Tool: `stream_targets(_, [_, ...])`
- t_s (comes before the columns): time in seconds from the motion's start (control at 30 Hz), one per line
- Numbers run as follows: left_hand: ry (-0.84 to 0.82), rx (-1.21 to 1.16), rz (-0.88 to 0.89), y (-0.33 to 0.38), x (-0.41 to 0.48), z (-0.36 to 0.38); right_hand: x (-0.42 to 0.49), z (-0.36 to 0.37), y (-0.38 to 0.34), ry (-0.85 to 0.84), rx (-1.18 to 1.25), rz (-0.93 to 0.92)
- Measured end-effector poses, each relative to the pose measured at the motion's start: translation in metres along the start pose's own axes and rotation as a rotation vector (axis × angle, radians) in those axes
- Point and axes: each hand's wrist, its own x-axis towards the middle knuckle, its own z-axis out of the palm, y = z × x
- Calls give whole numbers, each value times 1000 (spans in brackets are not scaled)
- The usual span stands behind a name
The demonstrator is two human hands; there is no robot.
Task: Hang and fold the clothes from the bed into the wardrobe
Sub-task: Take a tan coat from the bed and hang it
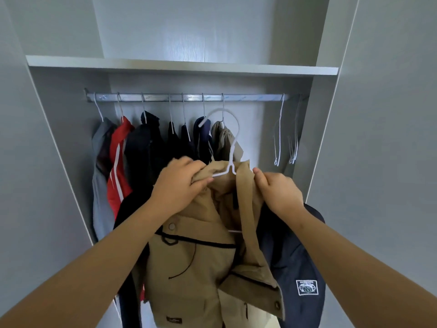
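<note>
Both hands gripped a tan jacket [189,268] on a white hanger [233,147] in front of the open wardrobe.

Both arms reached forward and up. The left hand [179,183] had its fingers curled round bunched cloth left of the hanger's neck, and the right hand [276,192] pinched the cloth just right of it. The jacket hung between the forearms, its hanger's hook rising between the hands, below the rail [189,97] and apart from it. A navy garment [295,256] hung under the right forearm. Beyond, hung clothes [118,157] filled the rail's left part and empty hangers [279,136] its right end, under a shelf [182,66].
</note>
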Motion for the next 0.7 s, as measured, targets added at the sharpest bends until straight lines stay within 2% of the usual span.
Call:
stream_targets(0.03, [37,57,-12,-2,2,-2,-1,0,4,6,-1,31])
stream_targets(0.1, [91,35,-168,-7,6,-4,-2,3,12,17,-13,96])
stream_targets(0.2, [123,-302,-454,5,5,6,-1,8,20,25,-53,166])
stream_targets(0.27, [87,-486,-516,27,-2,26,1,7,27,23,-61,219])
stream_targets(0.43, [-317,-707,-421,65,-20,69,2,-11,56,67,7,348])
stream_targets(0.63, [-807,-1093,-459,89,-6,92,-10,-40,102,68,74,485])
stream_targets(0.7, [-940,-1077,-408,94,10,94,-11,-54,123,62,112,526])
